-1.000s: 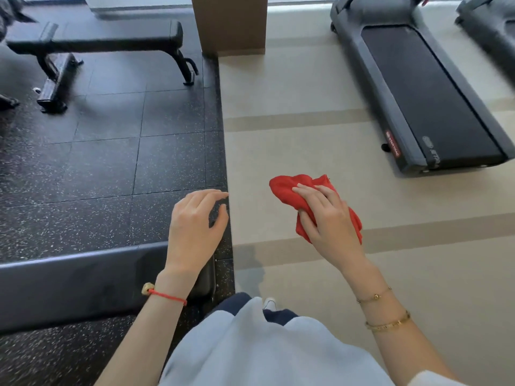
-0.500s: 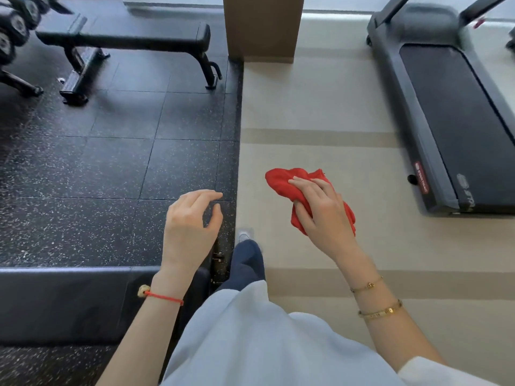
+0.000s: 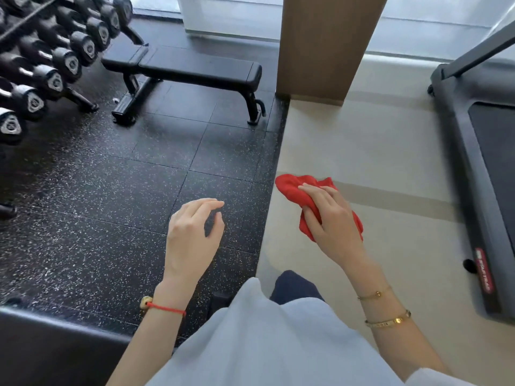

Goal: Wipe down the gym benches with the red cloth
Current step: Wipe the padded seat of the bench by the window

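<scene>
Since the earlier frames the view has swung up and leftward: the near bench (image 3: 41,346) has slid down into the lower left corner, while the far bench (image 3: 195,68) and a dumbbell rack (image 3: 50,57) have come into fuller sight, and both hands have kept much the same pose in the air.

Taking the far bench as landmark: it stands on the black speckled rubber floor (image 3: 111,190), with the dumbbell rack just to its left and a wooden pillar (image 3: 326,45) just to its right. Well to its right, on the pale floor, stands a treadmill (image 3: 479,174). The near bench lies well in front of it, at the person's left side.

The right hand (image 3: 331,218) is in the air in front of the far bench and to its right, over the pale floor, its fingers (image 3: 309,190) curled round the bunched red cloth (image 3: 292,190). The cloth touches no surface. The left hand (image 3: 192,232) hovers beside it over the rubber floor, fingers loosely bent and holding nothing.

By my reading this is a passage between benches: no wiping is under way, and the person seems turned toward the far bench. The next move would call for walking across the rubber floor, then spreading the cloth flat under the right palm and laying it on the pad's surface at one end.
</scene>
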